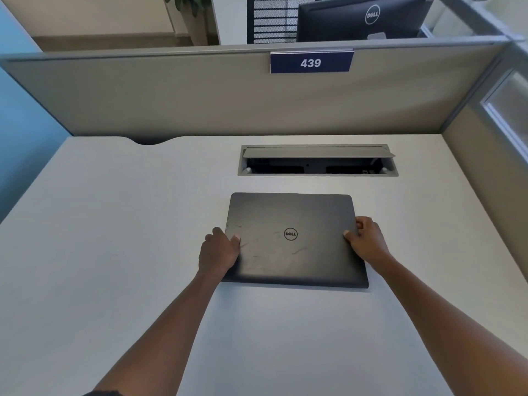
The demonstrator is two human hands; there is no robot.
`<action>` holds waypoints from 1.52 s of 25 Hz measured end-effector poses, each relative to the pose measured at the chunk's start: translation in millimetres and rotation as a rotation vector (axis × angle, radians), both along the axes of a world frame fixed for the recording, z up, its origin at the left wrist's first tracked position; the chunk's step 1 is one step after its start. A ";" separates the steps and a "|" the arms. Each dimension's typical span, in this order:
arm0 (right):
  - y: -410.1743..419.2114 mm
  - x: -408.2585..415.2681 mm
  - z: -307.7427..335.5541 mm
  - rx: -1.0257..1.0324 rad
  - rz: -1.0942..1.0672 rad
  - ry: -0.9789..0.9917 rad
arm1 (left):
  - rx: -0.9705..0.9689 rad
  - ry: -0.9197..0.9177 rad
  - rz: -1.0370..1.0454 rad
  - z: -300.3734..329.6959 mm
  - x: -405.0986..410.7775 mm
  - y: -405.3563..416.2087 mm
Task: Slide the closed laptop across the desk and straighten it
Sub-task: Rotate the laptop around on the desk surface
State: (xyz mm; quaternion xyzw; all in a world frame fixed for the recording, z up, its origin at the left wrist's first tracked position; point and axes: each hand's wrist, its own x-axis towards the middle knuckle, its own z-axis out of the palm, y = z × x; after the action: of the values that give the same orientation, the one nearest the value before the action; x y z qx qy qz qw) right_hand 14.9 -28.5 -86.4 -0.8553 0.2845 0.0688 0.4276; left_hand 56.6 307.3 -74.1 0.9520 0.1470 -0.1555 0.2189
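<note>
A closed dark grey laptop (294, 218) with a round logo on its lid lies flat on the white desk (114, 252), near the middle and a little right. Its edges run nearly parallel to the desk's back edge. My left hand (218, 250) grips its left side, thumb on the lid and fingers curled around the edge. Gripping the right side the same way is my right hand (367, 241). Both forearms reach in from the bottom of the view.
An open cable hatch (317, 173) with a raised grey flap sits in the desk just behind the laptop. A grey partition (200, 95) with a blue "439" sign walls off the back; another panel stands at the right. A cable notch (148, 141) cuts the desk's back-left edge.
</note>
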 end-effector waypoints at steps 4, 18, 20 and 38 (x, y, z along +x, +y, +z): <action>3.2 -47.9 6.8 -0.117 0.202 -0.031 | -0.017 -0.042 -0.119 -0.5 -12.9 8.3; 12.4 -70.7 -10.5 -0.333 0.401 0.021 | -0.178 -0.048 0.150 13.1 -96.3 -2.5; 18.0 -57.3 -10.9 -0.445 0.388 -0.028 | -0.490 -0.064 0.465 14.7 -115.0 -28.1; 55.0 65.9 23.8 -0.554 0.708 -0.026 | -1.466 0.321 1.048 12.2 -122.3 -87.5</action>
State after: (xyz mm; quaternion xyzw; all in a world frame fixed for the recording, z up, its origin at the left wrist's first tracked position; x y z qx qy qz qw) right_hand 80.7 26.5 -62.7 -0.9830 -0.0234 0.1215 0.1358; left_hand -65.7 219.8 -61.9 0.3530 0.4536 -0.2212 0.7878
